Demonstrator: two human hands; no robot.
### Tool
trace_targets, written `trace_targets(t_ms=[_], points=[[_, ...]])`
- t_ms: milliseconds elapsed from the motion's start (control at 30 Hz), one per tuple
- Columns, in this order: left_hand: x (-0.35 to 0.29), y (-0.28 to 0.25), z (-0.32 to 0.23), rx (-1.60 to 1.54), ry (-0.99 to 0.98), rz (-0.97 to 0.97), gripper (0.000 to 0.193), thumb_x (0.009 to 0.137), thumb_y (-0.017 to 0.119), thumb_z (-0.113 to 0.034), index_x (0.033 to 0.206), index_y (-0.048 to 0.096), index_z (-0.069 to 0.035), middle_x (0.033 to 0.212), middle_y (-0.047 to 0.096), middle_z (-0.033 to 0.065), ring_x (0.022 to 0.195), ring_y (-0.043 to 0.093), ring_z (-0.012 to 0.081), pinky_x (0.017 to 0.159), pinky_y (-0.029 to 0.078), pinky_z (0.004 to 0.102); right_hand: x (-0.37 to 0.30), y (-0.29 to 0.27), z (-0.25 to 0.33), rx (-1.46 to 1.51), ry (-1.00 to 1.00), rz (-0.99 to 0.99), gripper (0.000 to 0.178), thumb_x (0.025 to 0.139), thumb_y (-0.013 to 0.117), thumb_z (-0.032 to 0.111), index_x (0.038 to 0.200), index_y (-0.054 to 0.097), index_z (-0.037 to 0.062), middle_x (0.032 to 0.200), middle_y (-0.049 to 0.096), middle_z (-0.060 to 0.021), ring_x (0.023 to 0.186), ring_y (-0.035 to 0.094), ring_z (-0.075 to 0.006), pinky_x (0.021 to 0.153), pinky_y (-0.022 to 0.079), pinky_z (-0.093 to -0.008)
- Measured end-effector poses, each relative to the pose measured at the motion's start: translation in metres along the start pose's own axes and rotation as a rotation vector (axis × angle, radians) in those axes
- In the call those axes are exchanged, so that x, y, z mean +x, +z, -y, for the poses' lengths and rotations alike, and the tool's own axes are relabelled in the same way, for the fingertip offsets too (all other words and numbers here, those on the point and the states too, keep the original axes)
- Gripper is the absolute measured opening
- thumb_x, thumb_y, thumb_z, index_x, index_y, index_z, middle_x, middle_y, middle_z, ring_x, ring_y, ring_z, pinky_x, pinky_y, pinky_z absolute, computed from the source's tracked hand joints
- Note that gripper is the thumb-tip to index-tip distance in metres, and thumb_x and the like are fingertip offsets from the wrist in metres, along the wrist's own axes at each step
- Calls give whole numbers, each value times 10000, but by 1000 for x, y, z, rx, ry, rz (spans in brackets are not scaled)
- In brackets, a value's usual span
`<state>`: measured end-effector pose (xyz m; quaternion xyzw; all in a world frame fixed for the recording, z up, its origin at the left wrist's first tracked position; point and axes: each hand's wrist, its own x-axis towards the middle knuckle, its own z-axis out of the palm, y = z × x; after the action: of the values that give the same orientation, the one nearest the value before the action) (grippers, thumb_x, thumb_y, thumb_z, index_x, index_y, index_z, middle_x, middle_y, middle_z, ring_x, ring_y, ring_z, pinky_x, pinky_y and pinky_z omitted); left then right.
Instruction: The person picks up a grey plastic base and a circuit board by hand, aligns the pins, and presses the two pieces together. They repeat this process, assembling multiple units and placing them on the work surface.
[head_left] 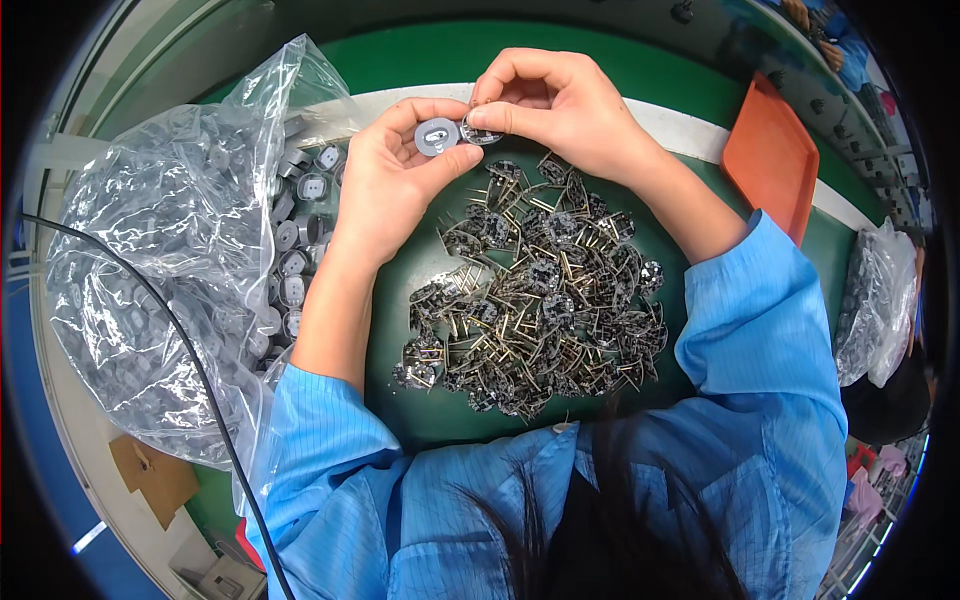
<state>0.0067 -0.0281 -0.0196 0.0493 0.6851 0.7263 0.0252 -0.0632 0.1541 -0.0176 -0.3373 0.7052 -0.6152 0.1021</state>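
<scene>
Head view shows the left hand (385, 180) pinching a round grey cap (436, 136) by its rim, while the right hand (560, 105) grips a small pinned disc (480, 130) touching it, both above the green mat (420, 420). Both parts look light and stiff (the thin pins likely bend), so edges seem the safest hold. A heap of pinned discs (535, 295) lies below; a clear crinkled bag (170, 250) of caps sits left, an orange tray (770, 155) right.

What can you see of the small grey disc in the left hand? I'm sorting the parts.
The grey disc is a small round piece, plastic by its look, with a raised rim and a darker oval opening in the middle. Its flat face is turned up toward the camera. The left hand pinches it between thumb and fingers above the green table. At its right edge it meets a small round pinned part held by the right hand.
</scene>
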Motion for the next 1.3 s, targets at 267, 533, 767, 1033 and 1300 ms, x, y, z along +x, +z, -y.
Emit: trace_targets(t_ms=[267, 533, 767, 1033, 1300], points=[[1, 2, 0, -64, -2, 54, 304, 789, 672, 68, 1077, 594, 8, 964, 645, 55, 840, 620, 88, 755, 520, 213, 3, -8, 2, 204, 55, 107, 95, 829, 694, 87, 841, 634, 15, 863, 636, -26, 802, 601, -91, 716, 491, -232], [0, 2, -1, -73, -23, 15, 297, 793, 678, 53, 1074, 595, 7, 974, 640, 57, 872, 610, 91, 794, 511, 227, -2, 0, 4, -485, -405, -79, 143, 805, 721, 128, 862, 631, 34, 834, 654, -18, 724, 621, -80, 612, 515, -257], [0, 2, 1, -93, 30, -63, 301, 790, 679, 59, 1074, 594, 6, 978, 634, 53, 861, 609, 94, 803, 507, 225, 1, -6, 17, 196, 264, 28, 171, 830, 694, 64, 954, 592, 5, 861, 638, -46, 732, 622, -97, 671, 521, -217], [3, 6, 11, -642, -145, -208, 262, 897, 647, -185, 1038, 568, 21, 963, 623, 69, 881, 594, 130, 854, 494, 271, -6, 12, 11, -455, -184, -152, 153, 794, 675, 26, 935, 621, 2, 841, 647, -46, 716, 620, -104, 680, 520, -247], [5, 3, 19, -640, -131, -277, 213, 910, 618, -152, 1030, 585, 21, 982, 631, 83, 924, 603, 164, 886, 487, 262, 56, -32, -39, -478, -31, -205, 149, 823, 598, 44, 968, 617, 17, 870, 639, -34, 776, 605, -125, 739, 491, -273]])
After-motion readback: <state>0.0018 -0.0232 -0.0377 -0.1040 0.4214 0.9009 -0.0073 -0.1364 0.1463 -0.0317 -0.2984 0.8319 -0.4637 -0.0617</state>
